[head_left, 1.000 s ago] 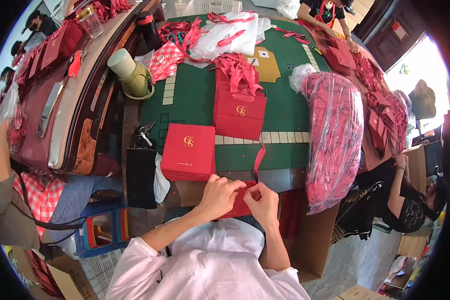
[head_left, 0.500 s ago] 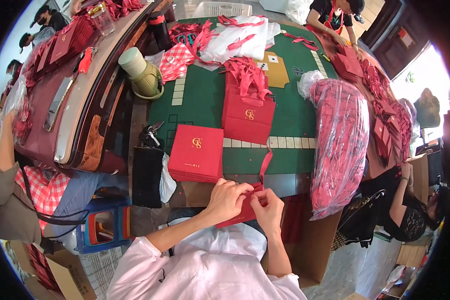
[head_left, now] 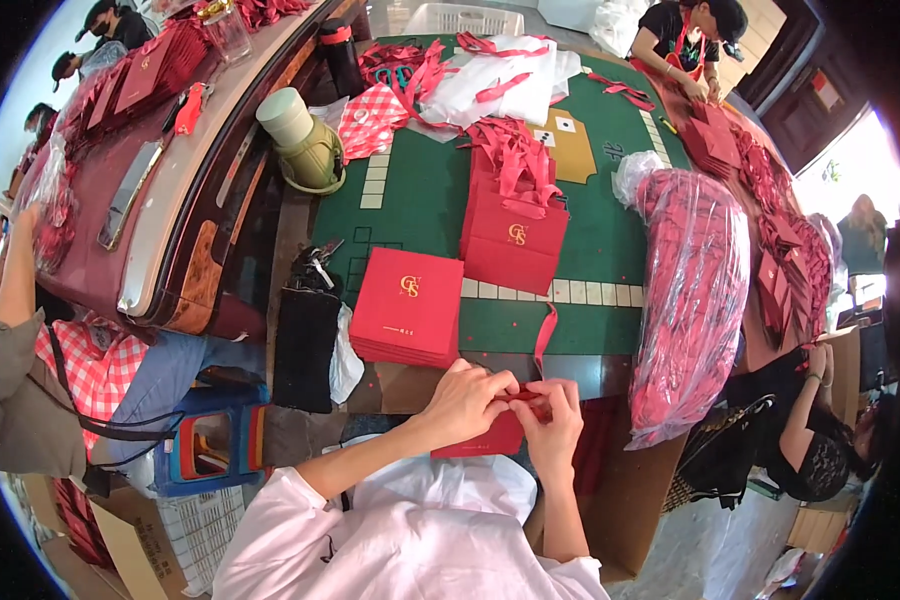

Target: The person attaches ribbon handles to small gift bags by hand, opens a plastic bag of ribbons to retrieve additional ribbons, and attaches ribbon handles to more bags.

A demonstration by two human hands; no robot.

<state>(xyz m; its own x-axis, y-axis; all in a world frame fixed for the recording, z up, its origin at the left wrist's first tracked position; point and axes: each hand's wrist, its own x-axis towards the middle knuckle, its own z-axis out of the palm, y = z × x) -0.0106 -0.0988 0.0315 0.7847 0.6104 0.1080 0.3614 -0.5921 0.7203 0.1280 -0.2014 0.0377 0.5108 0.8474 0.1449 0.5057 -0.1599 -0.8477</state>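
Close in front of me, my left hand point(head_left: 466, 405) and my right hand point(head_left: 552, 428) meet at the top edge of a small red paper bag point(head_left: 492, 440). The left fingers pinch the bag's rim. Thumb and forefinger of the right hand close on a red ribbon, whose loose end point(head_left: 546, 335) rises past them over the table edge. My fingers cover the spot where ribbon and bag meet. Beyond my left hand lies a neat stack of flat red bags point(head_left: 408, 305) with gold marks. Farther off, finished-looking bags with ribbon handles point(head_left: 515, 245) are piled up.
A plastic-wrapped bundle of red bags point(head_left: 692, 300) lies on the right. To the left are a green flask point(head_left: 305, 150), a black pouch point(head_left: 303, 350) and keys point(head_left: 315, 265). An open cardboard box point(head_left: 620, 500) stands by my right forearm. Co-workers sit on both sides.
Both hands have stayed at the bag's rim while the fingertips shifted. My right hand has moved slightly to the right, its fingers raised more. The whole view has swung slightly.
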